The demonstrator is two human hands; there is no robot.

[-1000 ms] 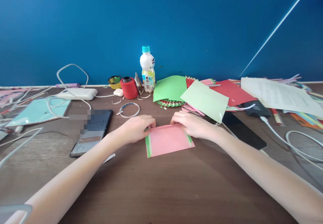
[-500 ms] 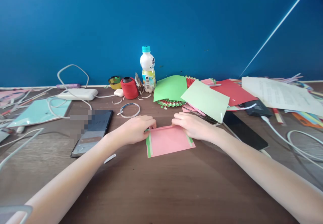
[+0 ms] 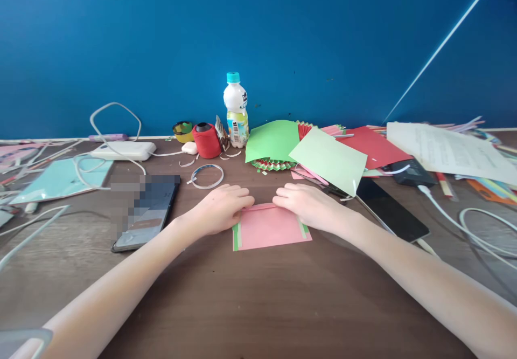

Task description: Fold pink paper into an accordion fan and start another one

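A pink sheet of paper (image 3: 271, 232) with green strips along its left and right sides lies on the table before me. Its far edge is folded over in a narrow band. At the far left corner, my left hand (image 3: 224, 207) is closed, thumb and fingers pressing on the fold. My right hand (image 3: 304, 204) does the same at the far right corner, its fingers curled over the edge. Both corners are partly hidden by my hands.
At the back stand a bottle (image 3: 236, 110) and a red roll (image 3: 207, 141). Green paper (image 3: 273, 142), pale green paper (image 3: 329, 159) and a phone (image 3: 391, 211) lie to the right. Another phone (image 3: 151, 213) and a white power bank (image 3: 123, 151) lie to the left.
My left hand's fingers have moved slightly right along the fold and lie flatter on it. My right hand's fingers have come down a little on the folded edge.
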